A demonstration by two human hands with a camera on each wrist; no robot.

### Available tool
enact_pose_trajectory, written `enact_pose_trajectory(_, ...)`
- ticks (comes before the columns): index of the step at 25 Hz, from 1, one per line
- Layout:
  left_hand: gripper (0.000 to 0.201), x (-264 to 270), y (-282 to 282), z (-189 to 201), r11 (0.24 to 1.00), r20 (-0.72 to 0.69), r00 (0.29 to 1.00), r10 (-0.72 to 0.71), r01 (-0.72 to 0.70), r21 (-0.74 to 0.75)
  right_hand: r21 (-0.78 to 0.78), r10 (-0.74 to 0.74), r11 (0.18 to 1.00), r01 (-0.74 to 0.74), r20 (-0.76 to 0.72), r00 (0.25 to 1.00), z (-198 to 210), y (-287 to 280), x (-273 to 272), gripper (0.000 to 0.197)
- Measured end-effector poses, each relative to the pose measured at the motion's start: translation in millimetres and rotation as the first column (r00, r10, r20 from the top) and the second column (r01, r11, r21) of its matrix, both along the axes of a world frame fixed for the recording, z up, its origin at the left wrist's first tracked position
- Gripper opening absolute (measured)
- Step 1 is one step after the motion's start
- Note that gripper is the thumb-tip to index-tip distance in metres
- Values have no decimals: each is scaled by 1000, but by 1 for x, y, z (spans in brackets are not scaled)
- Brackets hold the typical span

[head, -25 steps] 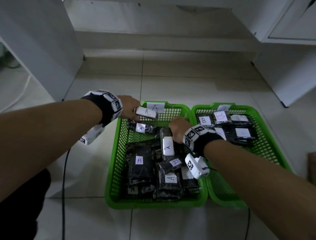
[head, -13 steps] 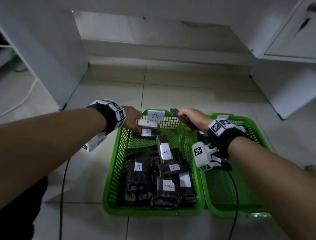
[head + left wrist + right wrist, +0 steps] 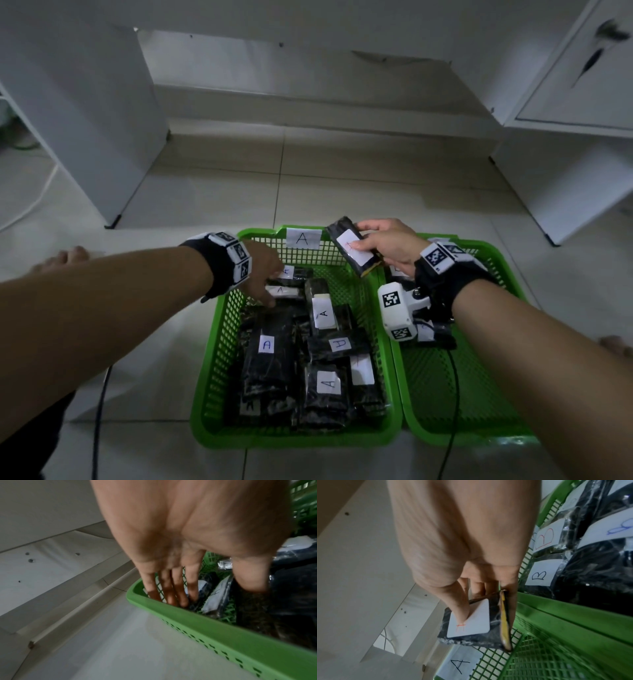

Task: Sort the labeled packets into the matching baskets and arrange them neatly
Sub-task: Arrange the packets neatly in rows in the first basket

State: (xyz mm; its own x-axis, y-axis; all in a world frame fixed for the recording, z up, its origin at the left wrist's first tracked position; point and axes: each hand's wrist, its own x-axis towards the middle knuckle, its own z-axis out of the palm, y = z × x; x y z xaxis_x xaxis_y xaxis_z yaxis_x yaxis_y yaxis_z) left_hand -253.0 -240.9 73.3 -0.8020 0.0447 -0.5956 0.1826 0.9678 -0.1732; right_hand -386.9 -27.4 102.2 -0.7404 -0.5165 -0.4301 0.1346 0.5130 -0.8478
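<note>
Two green mesh baskets stand side by side on the floor. The left basket (image 3: 212, 377) carries an "A" tag (image 3: 301, 238) and holds several black packets with white A labels (image 3: 267, 344). My right hand (image 3: 387, 246) grips a black packet (image 3: 352, 251) above the far rims between the baskets. In the right wrist view its thumb (image 3: 460, 609) presses the packet's white label (image 3: 476, 620), which bears a red A. My left hand (image 3: 265, 284) reaches into the left basket's far left corner, its fingers (image 3: 171, 595) straight and touching packets there. The right basket (image 3: 507, 274) holds B-labelled packets (image 3: 539, 574).
White cabinet panels (image 3: 85, 120) stand at the left and at the right (image 3: 565, 188), with a low step (image 3: 308, 137) behind the baskets. A black cable (image 3: 99, 411) runs over the floor tiles left of the baskets. The near half of the right basket shows bare mesh.
My right hand has lifted a packet out of the middle of the left basket to the far rims. My left hand let go of its A packet and dropped into the far left corner.
</note>
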Motion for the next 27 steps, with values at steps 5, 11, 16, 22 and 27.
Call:
enact_pose_trajectory(5,61,-4,1,-13,994,77,992,-102,103,-17,231,204,960,-156,-201,958,-16,-11,-2,29)
enact_pose_trajectory(11,51,0,-10,-14,991,33,994,-105,107,-74,664,659,699,-267,-451,602,-16,-31,24,34)
enact_pose_trajectory(16,54,0,-7,-12,992,38,995,-97,99,-72,867,865,477,-145,-433,252,-22,-45,36,41)
enact_pose_trajectory(22,60,-2,-2,-13,990,72,995,-69,77,-121,902,871,411,-132,-346,348,-29,-61,44,23)
enact_pose_trajectory(27,57,-2,-2,-13,992,74,996,-53,61,-110,890,858,435,-136,-364,363,-33,-64,44,23)
